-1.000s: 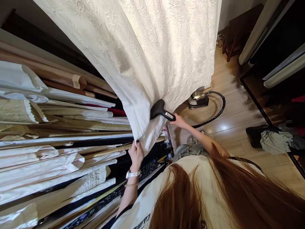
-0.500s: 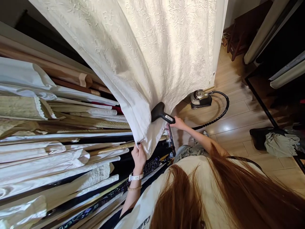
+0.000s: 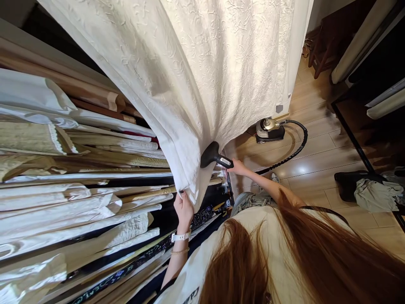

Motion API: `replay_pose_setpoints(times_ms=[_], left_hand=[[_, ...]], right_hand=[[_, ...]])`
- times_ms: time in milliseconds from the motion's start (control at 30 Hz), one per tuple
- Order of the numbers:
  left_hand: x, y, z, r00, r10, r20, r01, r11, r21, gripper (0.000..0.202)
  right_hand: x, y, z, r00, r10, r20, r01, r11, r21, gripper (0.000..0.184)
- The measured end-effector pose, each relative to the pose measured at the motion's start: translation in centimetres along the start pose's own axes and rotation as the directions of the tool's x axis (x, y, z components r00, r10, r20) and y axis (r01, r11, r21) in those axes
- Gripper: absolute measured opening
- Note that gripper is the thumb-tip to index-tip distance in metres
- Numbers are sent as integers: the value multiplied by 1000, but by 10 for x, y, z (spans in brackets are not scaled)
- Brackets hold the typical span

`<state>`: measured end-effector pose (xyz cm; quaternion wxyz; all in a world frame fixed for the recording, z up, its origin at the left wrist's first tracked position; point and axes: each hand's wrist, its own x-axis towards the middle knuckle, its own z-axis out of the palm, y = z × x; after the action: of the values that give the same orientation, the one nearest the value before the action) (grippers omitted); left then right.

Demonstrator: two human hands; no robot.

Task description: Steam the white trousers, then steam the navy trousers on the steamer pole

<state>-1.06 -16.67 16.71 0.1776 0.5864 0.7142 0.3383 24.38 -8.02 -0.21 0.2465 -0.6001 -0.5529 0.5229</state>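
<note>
A white embossed cloth [image 3: 234, 63], perhaps a curtain, hangs in folds in front of me. My left hand [image 3: 184, 207] pinches its lower corner and draws it toward me. My right hand [image 3: 238, 167] is wrapped around the handle of a black garment steamer head [image 3: 210, 155]. The steamer head lies against the cloth near its lower edge, to the right of the pinched corner. A black ribbed hose [image 3: 302, 145] curves over the floor from the steamer's base unit [image 3: 269, 130], which stands by the cloth's lower right edge.
Many fabrics [image 3: 63, 202] hang packed in a row on the left. On the right are a wooden floor [image 3: 316, 169], a dark metal rail [image 3: 352, 135] and a crumpled pale cloth [image 3: 376, 194] on a black object. A dark wooden stool [image 3: 324, 50] stands at the back.
The steamer head has tilted slightly and dipped a little along the cloth. My left hand has shifted slightly left with the corner. The view has moved a little, too.
</note>
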Motion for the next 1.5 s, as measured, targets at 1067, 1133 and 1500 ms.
replay_pose_setpoints(times_ms=[1067,1133,1500], left_hand=[[99,-37,54,987,102,-123,-94,993,72,34],[107,-40,65,993,71,-91,-67,997,39,34],[101,-22,82,987,-50,155,75,984,-164,39]], right_hand=[[-50,79,-22,974,201,-104,-210,975,-78,42],[-56,83,-29,967,211,-141,-221,973,-64,41],[-40,39,-57,978,56,-203,-69,996,-55,41]])
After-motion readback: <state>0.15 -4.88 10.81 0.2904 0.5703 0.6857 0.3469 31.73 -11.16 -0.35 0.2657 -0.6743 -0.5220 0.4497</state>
